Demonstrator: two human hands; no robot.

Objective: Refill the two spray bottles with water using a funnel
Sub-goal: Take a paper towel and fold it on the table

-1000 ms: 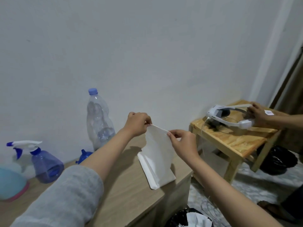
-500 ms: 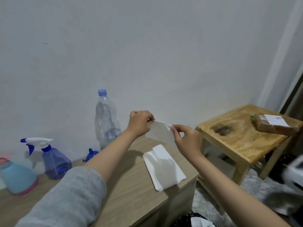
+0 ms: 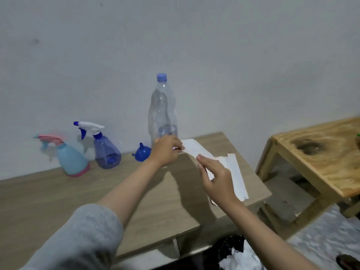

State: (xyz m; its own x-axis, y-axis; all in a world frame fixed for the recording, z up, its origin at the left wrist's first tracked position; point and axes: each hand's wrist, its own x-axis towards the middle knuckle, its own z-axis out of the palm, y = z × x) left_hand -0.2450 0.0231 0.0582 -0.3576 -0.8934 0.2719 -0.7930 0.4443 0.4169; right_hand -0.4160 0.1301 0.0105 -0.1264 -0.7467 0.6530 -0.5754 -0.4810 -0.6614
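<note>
A light blue spray bottle (image 3: 70,158) with a pink trigger and a violet-blue spray bottle (image 3: 106,152) with a white trigger stand by the wall on the wooden table (image 3: 58,199). A small blue funnel (image 3: 142,153) lies beside a tall clear water bottle (image 3: 162,112) with a blue cap. My left hand (image 3: 167,151) pinches one end of a white paper sheet (image 3: 191,149), held just above the table in front of the water bottle. My right hand (image 3: 216,178) holds the sheet's other end, fingers loosely curled, over a stack of white paper (image 3: 236,178).
A low plywood stool (image 3: 319,151) with a dark stain stands to the right of the table, a gap of floor between them. A black bag with white crumpled paper (image 3: 239,254) sits on the floor below the table's front edge.
The camera has tilted and both hands have lowered with the white sheet toward the table. The other person's hand and white headset left the stool earlier.
</note>
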